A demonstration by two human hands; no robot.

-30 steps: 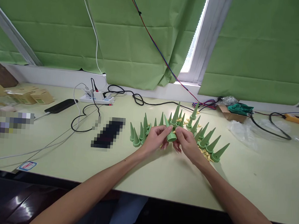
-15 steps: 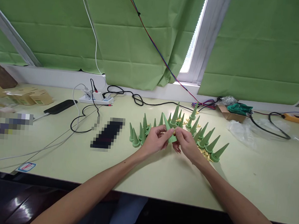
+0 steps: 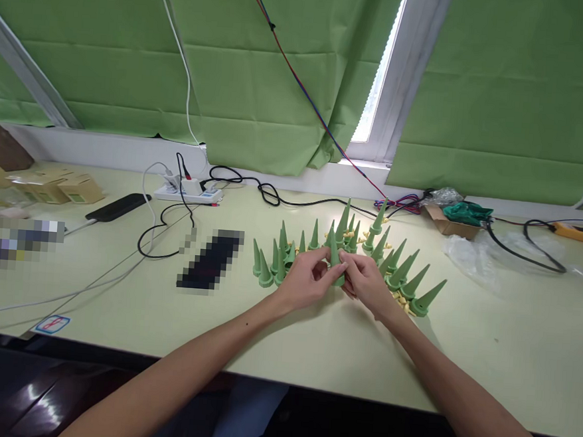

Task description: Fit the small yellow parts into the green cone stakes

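A green cone-shaped spike (image 3: 335,256) is up off the table between my hands, its tip pointing up. My left hand (image 3: 310,278) is closed on its side, thumb in front. At its other side, my right hand (image 3: 368,282) has thumb and forefinger pinched against the spike; whether a small piece sits between those fingertips is hidden. More such green spikes stand beyond my left hand, like this spike (image 3: 264,273). Others lean to the right of my right hand, among them this spike (image 3: 426,300). Small yellow pieces (image 3: 405,304) lie among them.
A blurred dark object (image 3: 210,261) lies left of the spikes. Behind are a power strip (image 3: 188,192) and a black cable (image 3: 302,203). A cardboard box (image 3: 451,223) and clear plastic wrap (image 3: 473,261) are at right. Small yellow boxes (image 3: 57,187) stand far left.
The held spike has turned more upright, and its base edge no longer faces me. My left hand has shifted slightly right and down; the right hand has barely moved.
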